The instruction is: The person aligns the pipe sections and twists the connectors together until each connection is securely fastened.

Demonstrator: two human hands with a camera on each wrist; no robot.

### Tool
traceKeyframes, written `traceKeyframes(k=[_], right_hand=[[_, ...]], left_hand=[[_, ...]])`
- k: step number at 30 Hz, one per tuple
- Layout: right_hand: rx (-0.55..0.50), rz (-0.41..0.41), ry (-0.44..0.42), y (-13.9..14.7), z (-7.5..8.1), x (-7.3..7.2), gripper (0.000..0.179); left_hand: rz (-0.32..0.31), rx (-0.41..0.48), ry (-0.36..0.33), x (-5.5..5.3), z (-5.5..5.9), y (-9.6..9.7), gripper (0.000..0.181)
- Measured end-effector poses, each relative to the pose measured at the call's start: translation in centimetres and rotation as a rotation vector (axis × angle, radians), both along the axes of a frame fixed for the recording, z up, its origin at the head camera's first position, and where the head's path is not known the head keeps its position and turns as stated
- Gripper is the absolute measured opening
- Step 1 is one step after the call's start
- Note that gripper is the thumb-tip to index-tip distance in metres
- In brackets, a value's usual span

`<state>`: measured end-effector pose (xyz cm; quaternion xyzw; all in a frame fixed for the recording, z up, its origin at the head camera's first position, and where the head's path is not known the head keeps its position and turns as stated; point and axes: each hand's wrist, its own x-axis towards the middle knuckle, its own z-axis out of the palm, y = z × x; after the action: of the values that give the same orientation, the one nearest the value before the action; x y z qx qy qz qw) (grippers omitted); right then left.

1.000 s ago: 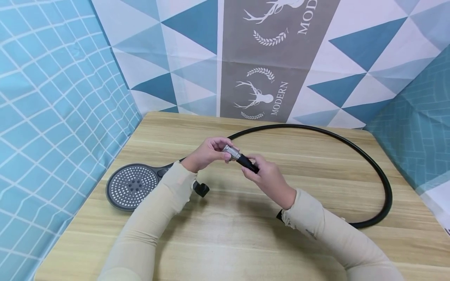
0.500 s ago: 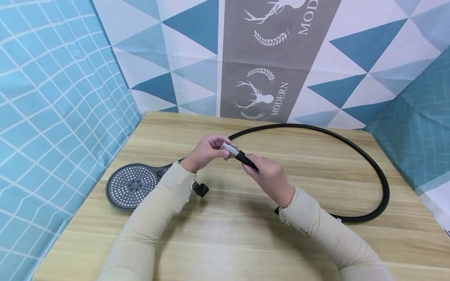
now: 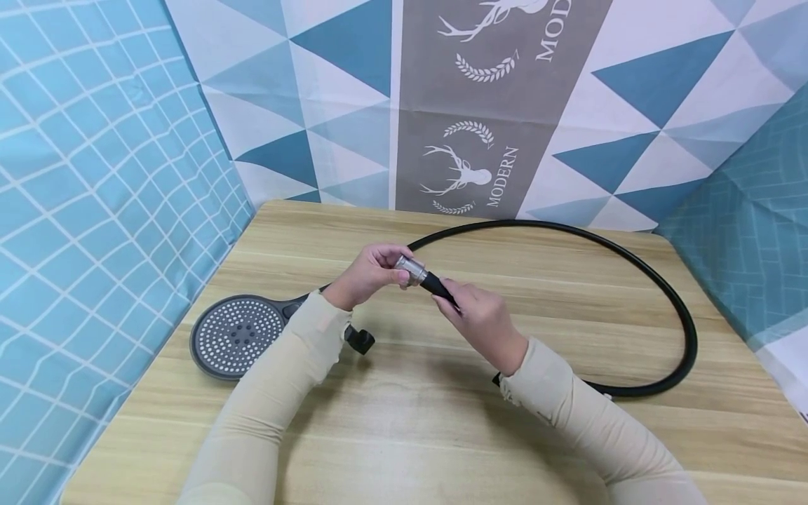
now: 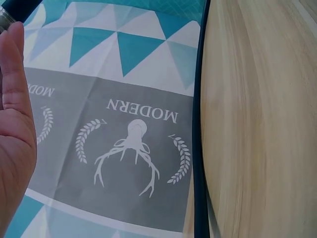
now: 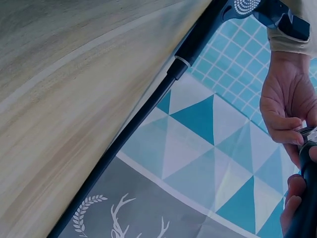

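My left hand pinches a silver metal connector between thumb and fingers. My right hand grips the black sleeve just below it, the end of a black shower hose. Both hands are raised over the table. Only the palm side of my left hand shows in the left wrist view, with the connector cut off at the corner. To the left lies a grey shower head, partly behind my left sleeve. In the right wrist view its handle joins the other hose end.
The hose loops along the back and right of the wooden table, then passes behind my right sleeve. A black device sits under my left cuff. Patterned sheets stand at the back and both sides.
My right hand's fingers have shifted their grip around the black sleeve and moved slightly left. The connector tipped a little left, and the hose loop's right side drew in slightly.
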<state>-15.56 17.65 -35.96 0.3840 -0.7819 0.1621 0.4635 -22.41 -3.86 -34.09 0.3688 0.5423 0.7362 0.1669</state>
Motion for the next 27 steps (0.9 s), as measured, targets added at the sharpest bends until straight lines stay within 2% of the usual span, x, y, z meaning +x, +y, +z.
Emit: traceKeyframes(k=[3, 6, 8, 12, 21, 27], right_hand=[[-0.001, -0.004, -0.040, -0.2, 0.0, 0.0, 0.036], [-0.013, -0.028, -0.111, -0.7, 0.1, 0.1, 0.022], [-0.038, -0.048, -0.173, -1.0, 0.3, 0.2, 0.022], [-0.107, -0.055, -0.280, -1.6, 0.7, 0.1, 0.030], [-0.107, -0.007, -0.348, -1.7, 1.1, 0.1, 0.029], [-0.169, 0.047, -0.541, -1.8, 1.5, 0.2, 0.022]], left_hand=[[0.044, -0.023, -0.012, 0.0, 0.0, -0.1, 0.025], [0.130, -0.063, -0.024, 0.1, -0.1, -0.1, 0.019], [0.177, -0.080, -0.034, 0.1, -0.2, -0.1, 0.015], [0.237, -0.102, -0.046, 0.3, -0.1, 0.2, 0.035], [0.241, -0.130, -0.077, 0.6, 0.1, 0.7, 0.037], [0.203, -0.136, -0.084, 0.7, 0.2, 0.6, 0.041]])
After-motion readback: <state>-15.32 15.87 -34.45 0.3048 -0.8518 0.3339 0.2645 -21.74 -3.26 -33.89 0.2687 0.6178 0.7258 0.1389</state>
